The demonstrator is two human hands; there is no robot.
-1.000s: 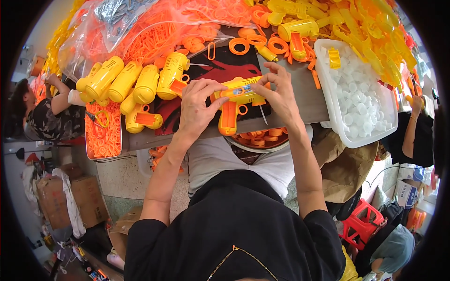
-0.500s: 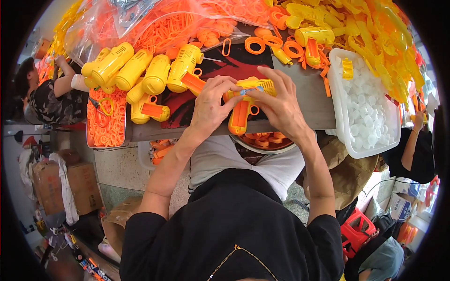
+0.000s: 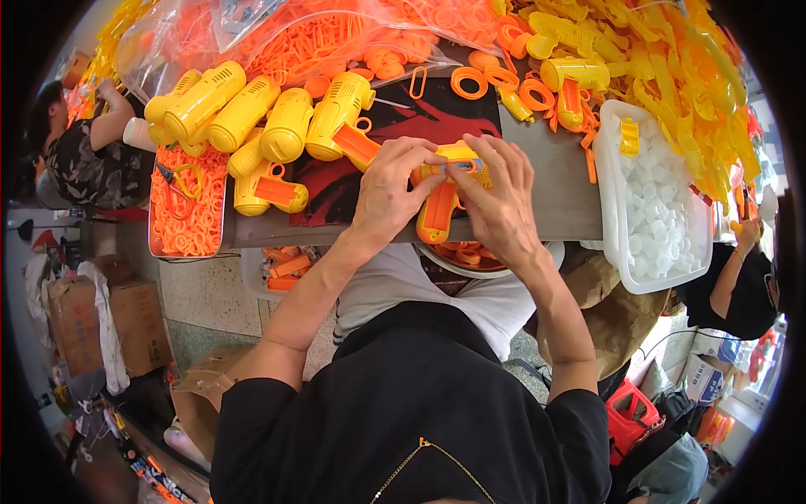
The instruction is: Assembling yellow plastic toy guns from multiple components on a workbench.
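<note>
Both hands are at a yellow pistol-shaped plastic toy [image 3: 436, 217] with an orange-faced grip, at the table's near edge. My left hand [image 3: 384, 191] curls its thumb and fingers against the toy's left end. Bent over the right part of the yellow body is my right hand [image 3: 501, 206], its thumb pressing the side. A small blue strip [image 3: 438, 168] lies on the body between the thumbs. It looks like a sticker, but its print is too small to tell. The fingers hide much of the body. Left of my hands lies a similar yellow toy [image 3: 336, 118] with an orange grip.
Several yellow housings [image 3: 245, 113] are piled at left, behind a tray of orange rings [image 3: 186, 220] with scissors [image 3: 180, 183] on it. A white bin [image 3: 617, 227] of translucent caps stands right. Orange and yellow parts heap along the back. A basin [image 3: 550, 254] sits under the edge.
My right fingers have come down and closed over the toy's right part; they were raised and spread before. The left hand keeps its hold. The whole view has shifted slightly.
</note>
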